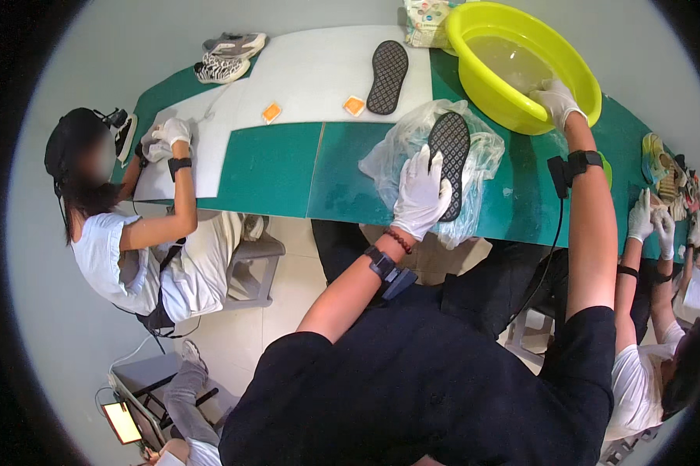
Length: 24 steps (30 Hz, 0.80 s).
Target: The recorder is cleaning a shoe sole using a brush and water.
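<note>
My gloved left hand [423, 193] grips the lower left of a dark shoe sole [448, 136] with a diamond-patterned face up. The sole lies on a crumpled clear plastic bag [480, 163] on the green table [276, 167]. My gloved right hand [553, 102] reaches into a yellow-green basin [493, 113] of cloudy water, its fingers partly hidden. A second dark sole [387, 78] lies on a white sheet [311, 62] near two orange squares [354, 105].
A co-worker [117, 256] at left handles something light with gloved hands. Other gloved workers [653, 349] sit at right beside shoes [656, 155]. More shoes [222, 66] and a printed packet [423, 23] lie at the back. A person [187, 404] is at lower left.
</note>
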Available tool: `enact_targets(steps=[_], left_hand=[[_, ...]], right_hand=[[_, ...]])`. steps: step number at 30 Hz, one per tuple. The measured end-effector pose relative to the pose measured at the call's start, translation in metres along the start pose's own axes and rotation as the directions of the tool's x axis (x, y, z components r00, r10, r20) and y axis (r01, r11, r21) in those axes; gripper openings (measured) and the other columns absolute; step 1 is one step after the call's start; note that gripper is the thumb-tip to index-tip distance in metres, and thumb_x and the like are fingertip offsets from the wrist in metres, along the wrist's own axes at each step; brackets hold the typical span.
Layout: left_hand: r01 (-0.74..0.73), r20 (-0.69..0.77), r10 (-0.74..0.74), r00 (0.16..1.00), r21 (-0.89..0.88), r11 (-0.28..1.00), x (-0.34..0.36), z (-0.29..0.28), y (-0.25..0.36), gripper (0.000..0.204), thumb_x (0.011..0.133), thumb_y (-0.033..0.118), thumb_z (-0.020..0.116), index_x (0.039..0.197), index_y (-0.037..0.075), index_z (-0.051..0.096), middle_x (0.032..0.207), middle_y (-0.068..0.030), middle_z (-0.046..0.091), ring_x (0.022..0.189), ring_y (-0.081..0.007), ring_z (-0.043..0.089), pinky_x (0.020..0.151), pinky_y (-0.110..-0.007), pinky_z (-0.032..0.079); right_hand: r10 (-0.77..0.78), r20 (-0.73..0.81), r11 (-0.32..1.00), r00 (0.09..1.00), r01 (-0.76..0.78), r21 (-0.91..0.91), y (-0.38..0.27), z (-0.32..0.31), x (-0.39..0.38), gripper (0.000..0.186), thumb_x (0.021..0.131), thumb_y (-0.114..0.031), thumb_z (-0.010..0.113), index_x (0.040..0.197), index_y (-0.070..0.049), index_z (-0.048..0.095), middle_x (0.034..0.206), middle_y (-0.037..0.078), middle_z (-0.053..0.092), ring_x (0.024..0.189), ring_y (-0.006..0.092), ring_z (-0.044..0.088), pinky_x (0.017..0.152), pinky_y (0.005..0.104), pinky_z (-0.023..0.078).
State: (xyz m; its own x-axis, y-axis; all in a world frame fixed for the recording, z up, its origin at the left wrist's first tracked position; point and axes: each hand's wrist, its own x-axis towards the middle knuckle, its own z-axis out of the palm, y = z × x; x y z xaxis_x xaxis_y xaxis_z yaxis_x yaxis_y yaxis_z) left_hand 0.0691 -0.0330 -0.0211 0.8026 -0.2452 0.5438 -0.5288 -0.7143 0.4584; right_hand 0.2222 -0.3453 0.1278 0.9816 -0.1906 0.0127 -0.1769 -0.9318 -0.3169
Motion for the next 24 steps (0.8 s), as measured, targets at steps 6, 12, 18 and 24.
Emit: enact_targets(steps=[6, 12, 18, 24], left_hand=[[0.003, 0.019, -0.003, 1.0, 0.016, 1.0, 0.0, 0.0, 0.002, 0.053, 0.083, 0.016, 0.062, 0.133, -0.001, 0.055, 0.138, -0.0283, 0.05, 0.122, -0.0447, 0.05, 0.108, -0.051, 0.038], [0.03, 0.055, -0.03, 0.998, -0.002, 1.0, 0.003, -0.002, 0.005, 0.053, 0.084, 0.016, 0.061, 0.134, -0.001, 0.055, 0.139, -0.0288, 0.05, 0.125, -0.0447, 0.049, 0.11, -0.051, 0.038], [0.017, 0.064, -0.017, 0.998, -0.002, 1.0, 0.004, -0.003, 0.004, 0.053, 0.085, 0.015, 0.061, 0.135, -0.001, 0.054, 0.14, -0.029, 0.049, 0.125, -0.0448, 0.049, 0.109, -0.05, 0.038], [0.015, 0.072, -0.015, 0.997, 0.005, 1.0, 0.004, -0.002, 0.004, 0.053, 0.086, 0.015, 0.061, 0.136, -0.001, 0.053, 0.14, -0.0287, 0.049, 0.125, -0.0444, 0.049, 0.109, -0.05, 0.038]], right_hand=[[0.021, 0.093, 0.993, 0.995, -0.032, 0.118, 0.003, -0.008, -0.011, 0.043, 0.087, -0.035, 0.066, 0.114, -0.001, 0.073, 0.109, 0.023, 0.072, 0.104, 0.0373, 0.068, 0.089, 0.0413, 0.051], [0.1, -0.203, 0.931, 0.974, -0.02, 0.363, 0.028, 0.013, 0.005, 0.048, 0.095, -0.04, 0.06, 0.117, 0.001, 0.071, 0.101, 0.02, 0.073, 0.094, 0.0321, 0.068, 0.084, 0.0381, 0.05], [0.104, -0.197, 0.713, 0.975, 0.065, 0.698, 0.039, 0.008, 0.009, 0.046, 0.099, -0.042, 0.055, 0.099, 0.002, 0.07, 0.078, 0.002, 0.054, 0.071, 0.0156, 0.046, 0.066, 0.0309, 0.04], [0.074, -0.201, 0.638, 0.977, 0.109, 0.762, 0.039, 0.01, 0.007, 0.044, 0.099, -0.042, 0.054, 0.105, -0.001, 0.07, 0.082, 0.002, 0.054, 0.076, 0.0155, 0.047, 0.071, 0.0305, 0.04]])
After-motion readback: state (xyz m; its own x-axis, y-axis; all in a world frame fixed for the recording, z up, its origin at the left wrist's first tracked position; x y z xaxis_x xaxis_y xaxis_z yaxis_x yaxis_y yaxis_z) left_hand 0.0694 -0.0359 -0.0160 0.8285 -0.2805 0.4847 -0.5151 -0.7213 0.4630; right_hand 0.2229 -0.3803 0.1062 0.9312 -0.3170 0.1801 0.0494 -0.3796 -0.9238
